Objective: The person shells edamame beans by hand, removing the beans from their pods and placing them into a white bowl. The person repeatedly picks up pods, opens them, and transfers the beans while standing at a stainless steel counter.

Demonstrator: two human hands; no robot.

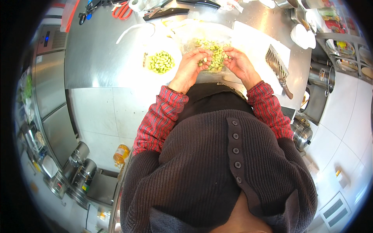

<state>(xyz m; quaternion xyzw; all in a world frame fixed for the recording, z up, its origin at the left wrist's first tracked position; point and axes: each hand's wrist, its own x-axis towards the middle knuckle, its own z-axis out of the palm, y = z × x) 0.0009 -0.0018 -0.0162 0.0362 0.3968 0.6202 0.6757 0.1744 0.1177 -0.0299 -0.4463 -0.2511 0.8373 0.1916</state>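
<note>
Green beans, which look like broad beans, lie in a clear plastic container or bag (pixel 217 62) at the near edge of the steel worktable. My left hand (pixel 195 62) is over its left side, fingers bent around at least one green bean (pixel 205 59). At its right side my right hand (pixel 237 61) has thumb and fingertips pinched together; whether a bean or a skin is between them is too small to tell. Left of my left hand, a heap of pale green beans (pixel 162 62) lies in a white, overexposed area whose container edge cannot be made out.
A cleaver with a patterned blade (pixel 276 62) lies on a white cutting board (pixel 259 43) at the right. White bowls (pixel 302 36) stand beyond it. Red-handled scissors (pixel 121 11), a black-handled stapler-like tool (pixel 166 14) and a tape roll (pixel 136 4) lie along the far side.
</note>
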